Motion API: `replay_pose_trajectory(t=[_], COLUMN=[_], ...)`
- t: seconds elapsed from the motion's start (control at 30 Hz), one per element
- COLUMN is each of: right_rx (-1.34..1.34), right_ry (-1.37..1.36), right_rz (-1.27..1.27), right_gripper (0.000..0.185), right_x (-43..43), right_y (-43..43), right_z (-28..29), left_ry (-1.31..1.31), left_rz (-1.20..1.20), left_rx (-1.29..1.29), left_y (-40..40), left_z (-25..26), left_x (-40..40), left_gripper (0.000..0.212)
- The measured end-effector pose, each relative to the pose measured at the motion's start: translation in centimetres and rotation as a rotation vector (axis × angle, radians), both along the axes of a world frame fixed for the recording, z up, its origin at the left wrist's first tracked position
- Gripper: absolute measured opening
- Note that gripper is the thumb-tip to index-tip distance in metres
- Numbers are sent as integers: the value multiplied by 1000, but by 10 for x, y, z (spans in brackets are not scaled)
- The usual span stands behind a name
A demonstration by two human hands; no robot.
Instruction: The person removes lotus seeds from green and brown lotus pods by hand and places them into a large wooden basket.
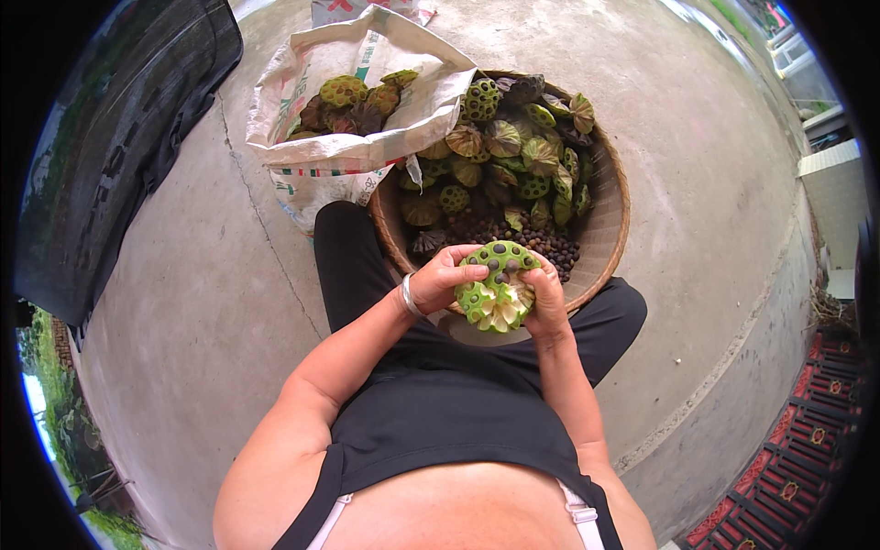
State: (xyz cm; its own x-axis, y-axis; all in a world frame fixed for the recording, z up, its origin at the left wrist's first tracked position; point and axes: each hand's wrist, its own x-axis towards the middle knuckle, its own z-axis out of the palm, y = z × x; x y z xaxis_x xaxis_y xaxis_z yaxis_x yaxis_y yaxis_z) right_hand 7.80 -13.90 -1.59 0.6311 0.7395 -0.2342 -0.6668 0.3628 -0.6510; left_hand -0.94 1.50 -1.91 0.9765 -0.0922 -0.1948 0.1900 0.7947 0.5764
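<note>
A green lotus seed pod (496, 302) is held between both hands above the near rim of a woven basket (608, 227). Its near part is torn open to pale, hollow cells, while dark seeds still sit in the far part. My left hand (443, 278), with a silver bangle at the wrist, grips the pod's left side, thumb across the top. My right hand (546, 295) grips its right side, thumb pressed by the seeds. In the basket, whole lotus pods (522, 151) are heaped at the back; loose dark lotus seeds (550, 251) lie nearer to me.
A white woven sack (371, 148), its mouth wide and with more lotus pods (344, 93) inside, leans at the basket's left. My black-clad knees flank the basket on a concrete floor (206, 275). A dark sheet-like object (137, 137) stands far left; a red-and-black metal gate (790, 440) is at right.
</note>
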Motion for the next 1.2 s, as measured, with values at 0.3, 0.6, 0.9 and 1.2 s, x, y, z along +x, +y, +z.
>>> replay_pose_trajectory(t=[0.3, 0.6, 0.9, 1.2], right_rx=[-580, -595, -685, -309], right_ry=[-582, -636, -768, -126], right_rz=[-96, -106, 6, -98], right_gripper=[19, 24, 15, 13], right_x=[-2, -3, -8, 2], right_y=[-2, 0, 2, -4], right_z=[22, 10, 14, 7], left_ry=[-29, -56, 55, 124], left_rz=[266, 155, 204, 244], left_rx=[600, 597, 544, 253], left_y=[-3, 4, -4, 3], left_z=[-15, -1, -4, -9], left_x=[7, 2, 5, 5], left_gripper=[30, 26, 22, 32])
